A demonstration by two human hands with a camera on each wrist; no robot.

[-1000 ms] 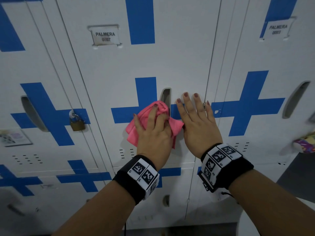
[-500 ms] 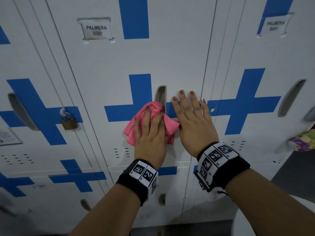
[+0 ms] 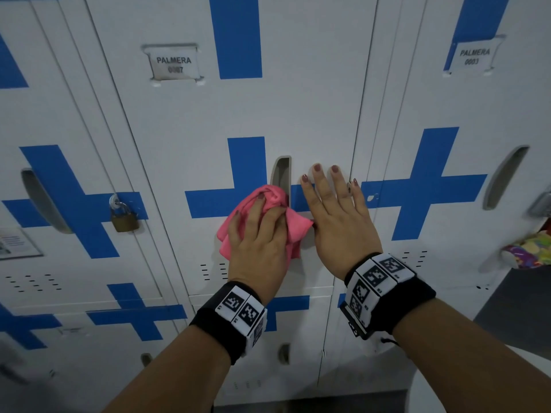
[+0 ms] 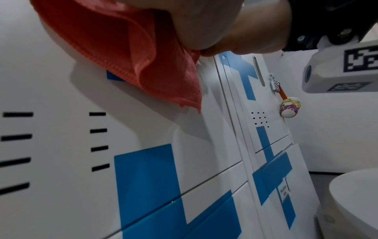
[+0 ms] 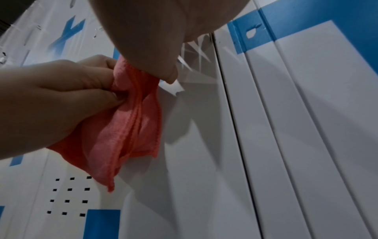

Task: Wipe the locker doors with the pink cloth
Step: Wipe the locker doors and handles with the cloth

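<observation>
Pink cloth (image 3: 262, 222) bunched against the middle locker door (image 3: 238, 114), on the right arm of its blue cross (image 3: 235, 189), just beside the recessed handle slot (image 3: 281, 177). Gripped by the left hand (image 3: 259, 248), fingers and thumb curled into the folds, as seen from the right wrist view; loose corners hanging below the palm, over the white metal and close to the vent slits (image 3: 213, 271). Right hand (image 3: 337, 216) laid flat on the same door just beside the cloth, fingers (image 3: 317, 180) straight and spread, holding nothing, little finger reaching to the seam with the next door. Thumb side touching the cloth edge.

Around: name plate (image 3: 174, 64) reading PALMERA high on the middle door, a second plate (image 3: 474, 56) on the right door. Brass padlock (image 3: 124, 217) hanging on the left locker, next to its own handle slot. A printed paper label (image 3: 16, 242) at the far left edge, text too blurred to read. On the right locker a silver lock (image 4: 275, 84) with a colourful patterned pouch (image 4: 289, 106) hanging from it, well apart from both hands. Lower row of doors below, also with blue crosses. A white rounded object (image 4: 355, 202) at the bottom right; cannot tell what it is. Black wristbands with square markers on both wrists.
</observation>
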